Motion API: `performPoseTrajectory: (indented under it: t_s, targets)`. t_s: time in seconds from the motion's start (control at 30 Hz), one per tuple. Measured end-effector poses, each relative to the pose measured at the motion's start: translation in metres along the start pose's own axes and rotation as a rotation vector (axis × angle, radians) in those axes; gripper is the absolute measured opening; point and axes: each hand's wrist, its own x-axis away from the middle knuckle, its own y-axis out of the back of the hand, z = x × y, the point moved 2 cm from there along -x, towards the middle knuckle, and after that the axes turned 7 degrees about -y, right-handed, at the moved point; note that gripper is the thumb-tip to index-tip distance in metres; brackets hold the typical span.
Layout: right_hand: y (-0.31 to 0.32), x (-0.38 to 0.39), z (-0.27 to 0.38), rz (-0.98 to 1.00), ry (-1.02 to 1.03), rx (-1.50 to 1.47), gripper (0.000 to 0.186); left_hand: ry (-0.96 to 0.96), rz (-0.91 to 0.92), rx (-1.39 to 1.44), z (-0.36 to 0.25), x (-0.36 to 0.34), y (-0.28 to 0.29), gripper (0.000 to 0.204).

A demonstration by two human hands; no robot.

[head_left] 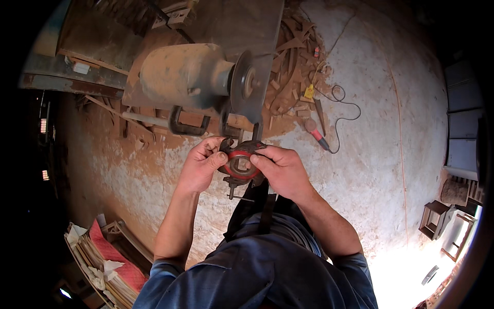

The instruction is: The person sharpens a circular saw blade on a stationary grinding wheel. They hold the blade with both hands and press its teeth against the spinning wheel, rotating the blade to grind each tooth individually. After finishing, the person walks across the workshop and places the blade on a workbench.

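In front of my waist, both hands hold a round, dark metal piece with a red ring (238, 154) and an opening in its middle. The fingers and thumb of my left hand (201, 164) are closed on its left side. My right hand (284, 169) grips the opposite edge, its thumb lying on the ring. Just under the piece shows a clamp screw with a cross handle (232, 189); I cannot tell whether the two are joined. Beyond my hands sits a dusty motor (180, 74) with a dark disc (241, 82) on its shaft.
Dark clamps (188, 130) hang at the bench's near edge. To the right, a red and black power tool (316, 135) lies on the floor with its cord, near a yellow object (309, 91) and a heap of wood scraps (290, 67). A red sheet (116, 257) rests at lower left.
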Motion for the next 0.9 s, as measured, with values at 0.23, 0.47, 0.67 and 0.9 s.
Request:
performPoseTrajectory:
  t_s: [0.23,0.47,0.67,0.9]
  targets:
    - [-0.002,-0.007,0.016,-0.105,-0.094,0.055,0.022,0.129,-0.152,0.243,0.018,0.014,-0.012,0.033]
    - [-0.006,-0.008,0.025,-0.057,-0.010,0.055,0.024,0.111,-0.227,0.331,0.014,0.011,-0.026,0.030]
    - [-0.006,-0.014,0.021,-0.014,-0.065,-0.006,0.029,0.100,-0.339,0.257,0.007,0.009,-0.035,0.029]
    - [-0.004,-0.015,0.030,0.039,-0.211,-0.168,0.030,0.064,-0.401,0.203,0.000,0.007,-0.046,0.027]
